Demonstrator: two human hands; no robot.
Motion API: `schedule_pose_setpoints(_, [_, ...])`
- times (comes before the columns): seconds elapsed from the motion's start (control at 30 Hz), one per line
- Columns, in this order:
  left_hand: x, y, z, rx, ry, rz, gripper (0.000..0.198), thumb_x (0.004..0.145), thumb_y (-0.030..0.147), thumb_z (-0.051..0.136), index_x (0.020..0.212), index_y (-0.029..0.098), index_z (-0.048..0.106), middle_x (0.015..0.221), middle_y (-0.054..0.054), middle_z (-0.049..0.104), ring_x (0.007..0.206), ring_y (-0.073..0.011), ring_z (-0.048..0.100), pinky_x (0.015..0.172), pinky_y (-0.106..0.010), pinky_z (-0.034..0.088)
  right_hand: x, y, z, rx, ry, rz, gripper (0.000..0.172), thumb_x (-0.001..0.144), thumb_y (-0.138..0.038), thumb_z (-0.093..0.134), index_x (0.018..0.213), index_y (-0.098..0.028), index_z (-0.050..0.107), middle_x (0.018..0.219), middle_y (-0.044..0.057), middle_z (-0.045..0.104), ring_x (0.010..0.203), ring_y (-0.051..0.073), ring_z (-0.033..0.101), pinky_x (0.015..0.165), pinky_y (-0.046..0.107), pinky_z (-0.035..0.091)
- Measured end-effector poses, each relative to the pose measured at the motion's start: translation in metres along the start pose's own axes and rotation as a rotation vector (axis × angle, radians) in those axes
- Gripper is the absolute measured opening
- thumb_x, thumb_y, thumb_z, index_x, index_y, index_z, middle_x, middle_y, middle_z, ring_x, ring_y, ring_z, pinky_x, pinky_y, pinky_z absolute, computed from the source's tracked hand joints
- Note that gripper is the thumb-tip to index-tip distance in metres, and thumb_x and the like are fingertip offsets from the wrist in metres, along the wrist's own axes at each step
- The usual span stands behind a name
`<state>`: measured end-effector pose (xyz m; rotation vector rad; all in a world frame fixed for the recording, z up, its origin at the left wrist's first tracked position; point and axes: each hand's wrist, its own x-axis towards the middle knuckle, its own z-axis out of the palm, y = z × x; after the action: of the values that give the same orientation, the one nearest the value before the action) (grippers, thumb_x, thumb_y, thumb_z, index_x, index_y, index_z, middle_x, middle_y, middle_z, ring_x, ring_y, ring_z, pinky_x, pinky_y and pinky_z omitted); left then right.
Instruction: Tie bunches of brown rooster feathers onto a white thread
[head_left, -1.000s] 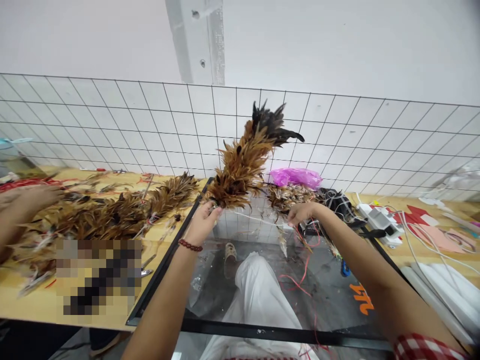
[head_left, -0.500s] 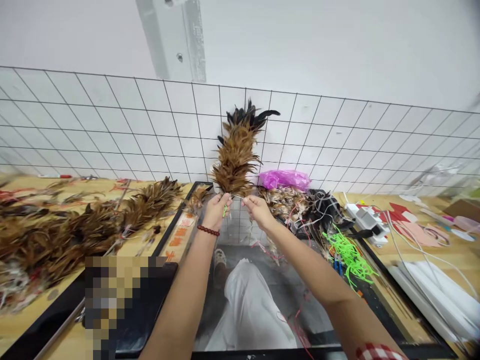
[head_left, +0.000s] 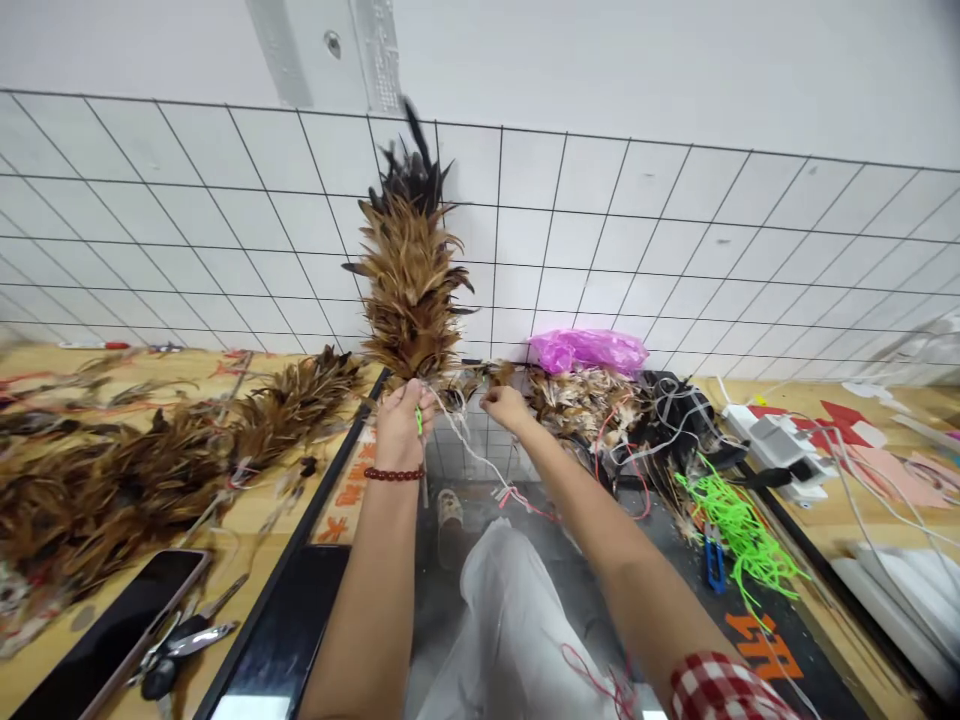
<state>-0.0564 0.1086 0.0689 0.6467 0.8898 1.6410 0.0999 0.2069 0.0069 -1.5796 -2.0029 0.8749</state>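
Note:
Upright against the wire grid stands a feather duster [head_left: 412, 285], brown along its length with black feathers at the top. My left hand [head_left: 403, 415] is closed round its lower end, and a short bright green cord [head_left: 419, 420] shows at the fingers. A loose white string [head_left: 472, 450] hangs from beside that hand toward a pink thread. My right hand [head_left: 504, 408] is apart from the duster, fingers pinched, close to the pile of loose brown and white feathers [head_left: 577, 405]. Whatever the right fingertips hold is too small to make out.
Brown feather bundles [head_left: 150, 460] cover the left table. A phone [head_left: 135, 620] and keys [head_left: 187, 640] lie nearer. On the right are a pink plastic bag [head_left: 589, 352], green cords [head_left: 739, 530], blue-handled snips [head_left: 713, 560] and a white power strip [head_left: 780, 450]. A wire grid [head_left: 600, 250] stands behind.
The duster and my left hand have shifted left in view. My right hand has let go of the white string, which now hangs slack, and has moved away from the duster.

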Motion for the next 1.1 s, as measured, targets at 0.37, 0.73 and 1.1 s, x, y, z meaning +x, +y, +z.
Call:
schedule_pose_setpoints(0.37, [-0.008,0.004,0.008,-0.054,-0.041,-0.040,0.040,0.072,0.040,0.070,0.069,0.018,0.038,0.055,0.007,0.039,0.036,0.0002,0.024,0.032,-0.012,0.015,0.006,-0.019,0.019,0.007,0.081,-0.104,0.019,0.081,-0.028,0.051,0.082,-0.014,0.064,0.080,0.009,0.067,0.073,0.017,0.062,0.065,0.027,0.046])
schedule_pose_setpoints(0.73, [-0.012,-0.012,0.025,0.053,0.063,-0.102,0.034,0.073,0.040,0.069,0.071,0.016,0.045,0.050,0.007,0.042,0.035,-0.0025,0.032,0.031,-0.015,0.018,-0.073,-0.061,-0.037,0.817,-0.034,-0.446,0.029,0.061,-0.038,0.076,0.074,-0.015,0.064,0.069,0.001,0.063,0.064,0.013,0.054,0.062,0.027,0.046])
schedule_pose_setpoints(1.1, [-0.022,-0.022,0.036,0.248,-0.023,0.030,0.032,0.074,0.045,0.065,0.073,0.015,0.052,0.059,0.005,0.044,0.040,-0.0023,0.034,0.036,-0.015,0.019,-0.053,-0.055,-0.020,0.953,0.128,-0.368,0.030,0.057,-0.038,0.076,0.071,-0.015,0.063,0.069,0.001,0.063,0.062,0.013,0.054,0.063,0.028,0.045])
